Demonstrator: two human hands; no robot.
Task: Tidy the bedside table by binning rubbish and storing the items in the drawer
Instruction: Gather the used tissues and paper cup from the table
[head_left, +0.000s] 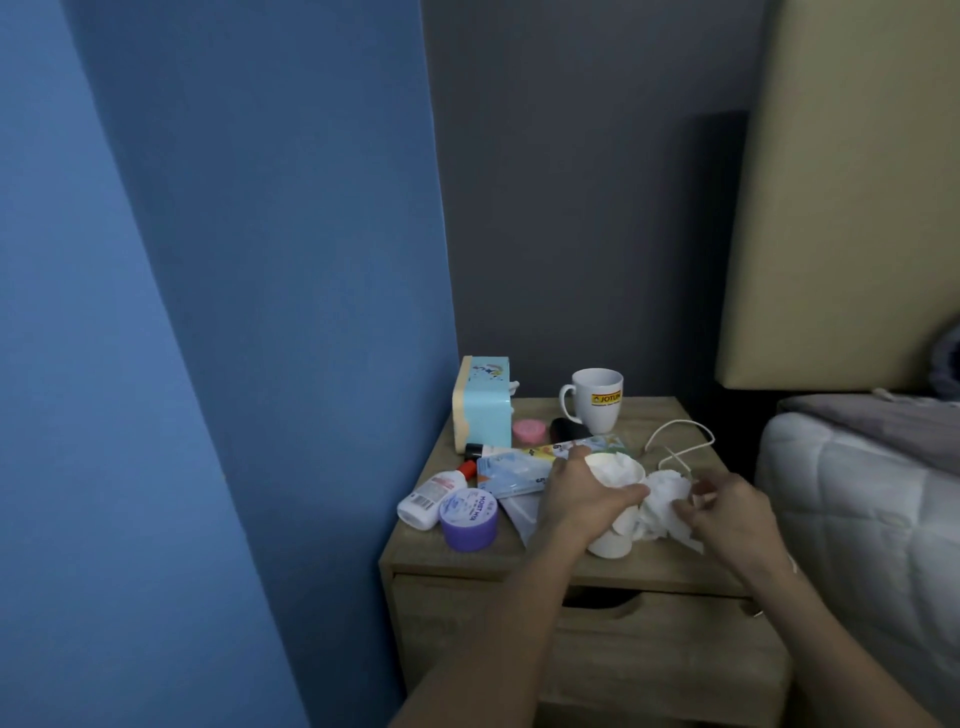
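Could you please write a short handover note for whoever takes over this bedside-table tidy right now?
Left hand: wrapped around a white paper cup stuffed with tissue, on the wooden bedside table.
Right hand: pinching crumpled white tissue beside the cup.
On the table: white mug with yellow logo, light-blue tissue box, purple round tub, small white bottle, pink round lid, printed sachets, white cord.
Done: rubbish is being gathered; nothing visibly binned or stored.
Left: bin cup and tissue, open the shut drawer, store the rest. No bin in view.
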